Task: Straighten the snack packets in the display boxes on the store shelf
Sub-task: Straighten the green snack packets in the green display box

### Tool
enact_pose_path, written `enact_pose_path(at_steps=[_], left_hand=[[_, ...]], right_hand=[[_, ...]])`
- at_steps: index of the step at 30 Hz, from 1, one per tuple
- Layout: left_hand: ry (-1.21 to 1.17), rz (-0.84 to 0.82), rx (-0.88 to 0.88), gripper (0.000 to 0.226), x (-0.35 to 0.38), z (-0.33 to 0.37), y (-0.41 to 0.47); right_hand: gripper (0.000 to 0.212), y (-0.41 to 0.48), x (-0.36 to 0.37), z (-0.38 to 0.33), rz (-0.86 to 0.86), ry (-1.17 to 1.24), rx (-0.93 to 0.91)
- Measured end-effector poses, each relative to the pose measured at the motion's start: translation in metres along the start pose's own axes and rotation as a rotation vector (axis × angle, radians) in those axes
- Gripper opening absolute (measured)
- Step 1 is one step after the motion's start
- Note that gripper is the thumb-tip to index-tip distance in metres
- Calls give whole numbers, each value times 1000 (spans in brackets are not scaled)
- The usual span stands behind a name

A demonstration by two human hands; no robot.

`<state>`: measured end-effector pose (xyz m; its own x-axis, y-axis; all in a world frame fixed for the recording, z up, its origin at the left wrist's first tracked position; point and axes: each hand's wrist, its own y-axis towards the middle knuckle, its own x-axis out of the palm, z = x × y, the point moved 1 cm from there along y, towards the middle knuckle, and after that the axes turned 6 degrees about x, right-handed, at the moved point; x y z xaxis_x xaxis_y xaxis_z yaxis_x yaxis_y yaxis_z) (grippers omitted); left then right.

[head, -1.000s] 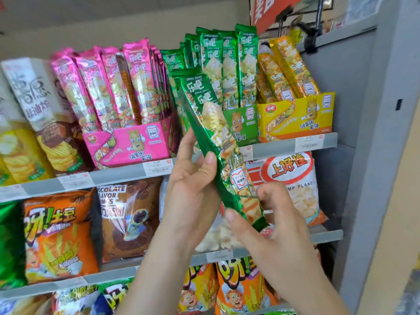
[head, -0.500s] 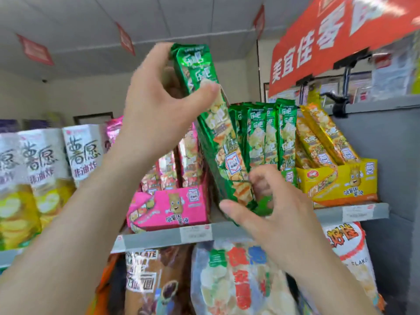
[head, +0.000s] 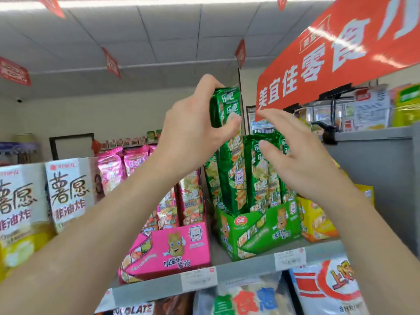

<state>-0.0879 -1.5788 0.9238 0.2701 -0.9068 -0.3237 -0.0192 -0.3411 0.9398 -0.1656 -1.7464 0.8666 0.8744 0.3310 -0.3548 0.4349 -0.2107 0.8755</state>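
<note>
Left grip (head: 196, 132) around green packet (head: 230, 178)

The grey shelf (head: 245, 268) carries three display boxes in a row. The green box (head: 256, 230) stands in the middle, with the pink box (head: 170, 248) just beside it at nine o'clock and the yellow box (head: 318, 223) close at three o'clock. White-and-yellow chip bags (head: 68, 192) stand upright farther out toward nine o'clock.
</note>
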Motion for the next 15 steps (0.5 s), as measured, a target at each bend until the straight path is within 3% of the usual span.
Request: enact_pose_path(at_steps=[5,15], left_hand=[[-26,-30,46,34,0,-9,5],[3,-297,-49,33,31,-24,-12]], right_hand=[[41,3,16,2,-123,-32,7],[30,16,18,2,78,22,-16]])
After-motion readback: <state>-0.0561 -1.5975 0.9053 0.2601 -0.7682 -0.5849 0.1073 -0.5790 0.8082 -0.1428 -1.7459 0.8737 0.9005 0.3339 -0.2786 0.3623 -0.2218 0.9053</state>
